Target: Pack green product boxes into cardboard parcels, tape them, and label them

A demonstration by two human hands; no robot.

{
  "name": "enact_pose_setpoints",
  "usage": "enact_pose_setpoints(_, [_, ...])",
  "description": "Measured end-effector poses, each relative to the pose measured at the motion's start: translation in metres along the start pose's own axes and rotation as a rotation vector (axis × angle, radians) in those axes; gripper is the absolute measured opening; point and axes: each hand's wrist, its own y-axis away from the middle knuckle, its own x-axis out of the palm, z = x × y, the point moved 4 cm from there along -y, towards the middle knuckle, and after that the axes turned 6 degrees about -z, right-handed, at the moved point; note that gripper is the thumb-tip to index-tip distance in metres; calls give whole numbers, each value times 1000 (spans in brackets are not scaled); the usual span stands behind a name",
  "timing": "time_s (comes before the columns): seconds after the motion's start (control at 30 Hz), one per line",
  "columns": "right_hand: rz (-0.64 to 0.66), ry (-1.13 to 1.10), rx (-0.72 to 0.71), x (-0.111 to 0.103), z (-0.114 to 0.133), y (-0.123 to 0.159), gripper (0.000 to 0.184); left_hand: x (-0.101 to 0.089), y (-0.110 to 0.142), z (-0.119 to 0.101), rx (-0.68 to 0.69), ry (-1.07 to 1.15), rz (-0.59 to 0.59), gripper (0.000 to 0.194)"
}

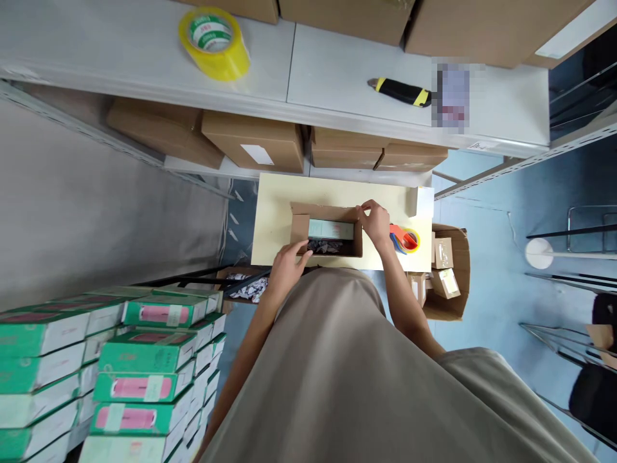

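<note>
One open carton (299, 230) held one pale-green box (330, 229).
It sat between the right hand (375, 224), which pinched its far corner, and the left hand (288, 270), loosely parted at its near rim.

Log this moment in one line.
left hand: open brown cardboard box, near left corner; right hand: far right corner; inside: pale green rectangular carton, crumpled paper; right of box: red tape dispenser
</note>
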Motion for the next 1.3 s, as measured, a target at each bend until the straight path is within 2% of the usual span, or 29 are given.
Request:
enact_pose_setpoints(0.1, [7,-48,-10,-1,-5,2,19,5,-3,7,-13,-35,126,49])
enact_pose_setpoints(0.27, [83,-145,43,4,-7,-9,17,9,-5,26,-67,-68,228,67])
enact_pose_setpoints(0.43, [137,-196,101,13,0,-14,16,17,-1,25,18,-85,298,82])
enact_pose_setpoints(0.5, [126,-174,84,13,4,-10,15,16,2,23,23,-91,273,83])
enact_pose_setpoints(0.6, [107,-148,37,10,5,3,13,9,2,23,-40,-79,204,76])
enact_pose_setpoints(0.7, [104,-204,-20,3,1,21,13,3,-6,23,-90,-73,123,73])
enact_pose_setpoints(0.8, [129,-289,-34,1,-8,34,14,2,-18,24,-118,-62,63,97])
enact_pose_setpoints(0.9, [146,-327,49,6,-20,34,22,4,-28,29,-143,-46,26,119])
enact_pose_setpoints(1.0, [183,-435,114,16,-28,26,22,9,-27,36,-152,-31,45,118])
enact_pose_setpoints(1.1, [297,-573,123,32,-29,23,36,14,-20,45,-138,-9,53,113])
enact_pose_setpoints(1.17, [337,-544,61,40,-27,25,39,17,-16,49,-121,-4,20,115])
enact_pose_setpoints(1.2, [318,-484,13,42,-27,27,37,19,-16,50,-123,-12,-12,119])
enact_pose_setpoints(1.3, [157,-247,-126,41,-32,35,30,24,-22,51,-162,-89,-153,127])
